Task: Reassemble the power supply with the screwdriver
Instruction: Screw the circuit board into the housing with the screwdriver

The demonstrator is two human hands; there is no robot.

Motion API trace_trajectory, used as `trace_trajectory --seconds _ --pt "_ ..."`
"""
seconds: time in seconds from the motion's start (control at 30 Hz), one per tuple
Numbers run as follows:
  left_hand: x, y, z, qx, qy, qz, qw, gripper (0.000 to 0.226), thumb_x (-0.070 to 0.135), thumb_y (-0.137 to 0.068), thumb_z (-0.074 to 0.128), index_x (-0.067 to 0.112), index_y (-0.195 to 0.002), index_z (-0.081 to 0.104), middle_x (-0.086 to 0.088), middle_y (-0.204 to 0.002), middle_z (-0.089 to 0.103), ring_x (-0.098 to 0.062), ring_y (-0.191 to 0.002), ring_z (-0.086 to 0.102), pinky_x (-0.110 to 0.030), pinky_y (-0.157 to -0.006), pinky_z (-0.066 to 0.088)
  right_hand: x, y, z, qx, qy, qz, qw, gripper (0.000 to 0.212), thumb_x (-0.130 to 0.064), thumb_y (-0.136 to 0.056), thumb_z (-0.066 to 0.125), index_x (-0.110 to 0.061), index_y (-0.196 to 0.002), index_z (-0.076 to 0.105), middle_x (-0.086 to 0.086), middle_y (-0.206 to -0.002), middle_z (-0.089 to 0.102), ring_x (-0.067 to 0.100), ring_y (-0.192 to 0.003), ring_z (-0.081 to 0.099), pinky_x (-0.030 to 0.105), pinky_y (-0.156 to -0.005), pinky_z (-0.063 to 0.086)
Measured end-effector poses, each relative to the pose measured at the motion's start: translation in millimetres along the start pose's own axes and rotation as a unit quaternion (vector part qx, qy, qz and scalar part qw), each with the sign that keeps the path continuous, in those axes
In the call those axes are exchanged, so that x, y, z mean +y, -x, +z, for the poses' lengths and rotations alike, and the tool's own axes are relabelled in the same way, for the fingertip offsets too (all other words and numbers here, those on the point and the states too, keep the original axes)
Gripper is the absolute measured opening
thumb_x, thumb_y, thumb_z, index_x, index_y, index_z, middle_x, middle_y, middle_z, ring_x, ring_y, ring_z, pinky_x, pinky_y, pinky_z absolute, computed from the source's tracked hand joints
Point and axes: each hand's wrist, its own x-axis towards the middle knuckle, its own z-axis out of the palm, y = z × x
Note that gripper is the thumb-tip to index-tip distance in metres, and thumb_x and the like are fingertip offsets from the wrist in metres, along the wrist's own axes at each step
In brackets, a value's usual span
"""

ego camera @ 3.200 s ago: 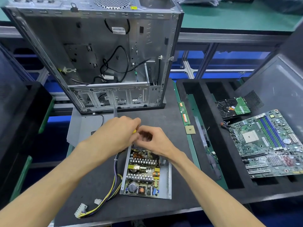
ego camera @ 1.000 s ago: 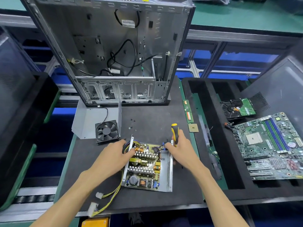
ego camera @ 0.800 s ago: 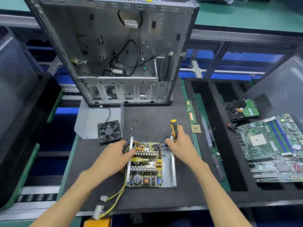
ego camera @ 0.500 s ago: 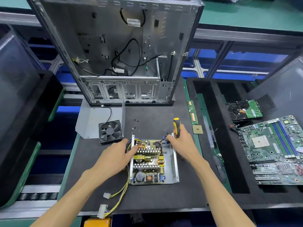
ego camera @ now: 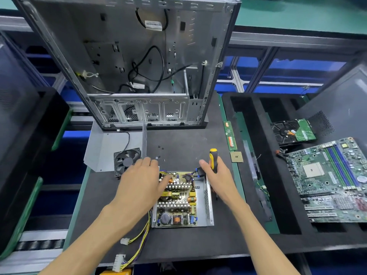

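1. Two hands worked over the open power supply (ego camera: 181,199), which lay at lower centre of the frame on the dark counter (ego camera: 188,243), its circuit board exposed and its yellow wiring harness (ego camera: 137,245) trailing toward the lower left.
2. The left hand (ego camera: 142,183) lay with loosely spread fingers over the supply's upper left corner, holding nothing; its fingertips reached toward the small black screws (ego camera: 159,152) scattered just above.
3. The right hand (ego camera: 216,179) gripped the screwdriver (ego camera: 213,159), yellow-and-black handle pointing up-frame, shaft running down beside the supply's right wall.
4. The step in hand appeared to be fetching a screw, the cover not yet fitted. The grey metal cover (ego camera: 111,149) and its fan (ego camera: 127,161) lay left of centre, just beside the left hand.
5. The next move likely called for a fine pinch on one tiny screw, easily knocked astray.
6. Against half a second earlier, the left hand had lifted off the board's left edge and travelled up-frame toward the screws; the right hand and screwdriver had barely shifted, and the supply had stayed put.
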Motion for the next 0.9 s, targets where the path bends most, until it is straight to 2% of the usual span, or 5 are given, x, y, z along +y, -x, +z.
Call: trace_trajectory --seconds 0.2,0.27,0.6,0.8,0.9 --pt "12.5 -30.1 10.6 -0.03 0.087 0.104 0.99 0.049 0.04 -0.101 0.05 0.023 -0.148 0.045 0.004 -0.133 0.051 -0.019 -0.125 0.045 -0.033 -0.104 0.035 5.9 -1.7 0.7 0.013 -0.018 -0.011 1.0 0.049 -0.054 -0.097 0.056 -0.007 -0.089 0.047 0.009 -0.078 0.05 0.015 -0.073 0.049 0.03 -0.073 0.041" --pt "16.4 -36.7 18.3 -0.067 0.063 0.14 0.986 0.049 0.035 -0.103 0.045 0.025 -0.15 0.042 0.006 -0.138 0.051 -0.018 -0.13 0.044 -0.035 -0.11 0.03 3.6 -2.8 0.4 0.025 -0.021 -0.018 0.999 0.046 -0.055 -0.097 0.056 -0.013 -0.083 0.045 -0.009 -0.07 0.044 0.008 -0.067 0.045 0.019 -0.067 0.038" --pt "28.1 -49.6 29.0 -0.176 0.035 0.226 0.957 0.067 0.003 -0.095 0.038 0.036 -0.153 0.038 0.003 -0.131 0.057 -0.022 -0.118 0.053 -0.038 -0.098 0.041 -13.0 -15.4 3.6 0.033 -0.04 -0.039 0.998 0.04 -0.039 -0.103 0.057 -0.041 -0.065 0.043 -0.019 -0.057 0.037 0.002 -0.057 0.035 0.014 -0.057 0.033" --pt "33.4 -50.3 24.6 -0.17 0.132 0.169 0.962 0.029 0.026 -0.103 0.04 0.028 -0.125 0.06 0.006 -0.118 0.067 -0.019 -0.109 0.06 -0.04 -0.099 0.044 -16.2 -21.1 7.4 0.04 -0.053 -0.017 0.998 0.041 -0.031 -0.103 0.057 -0.027 -0.067 0.037 -0.017 -0.055 0.036 0.003 -0.055 0.034 0.017 -0.056 0.031" --pt "43.7 -54.5 29.9 -0.189 0.231 0.111 0.948 0.024 0.041 -0.098 0.055 0.027 -0.116 0.047 0.005 -0.107 0.067 -0.021 -0.099 0.062 -0.042 -0.091 0.05 -14.9 -19.8 9.1 0.052 -0.067 0.014 0.996 0.039 -0.031 -0.103 0.056 -0.023 -0.069 0.039 -0.013 -0.061 0.037 0.006 -0.058 0.035 0.027 -0.062 0.032"
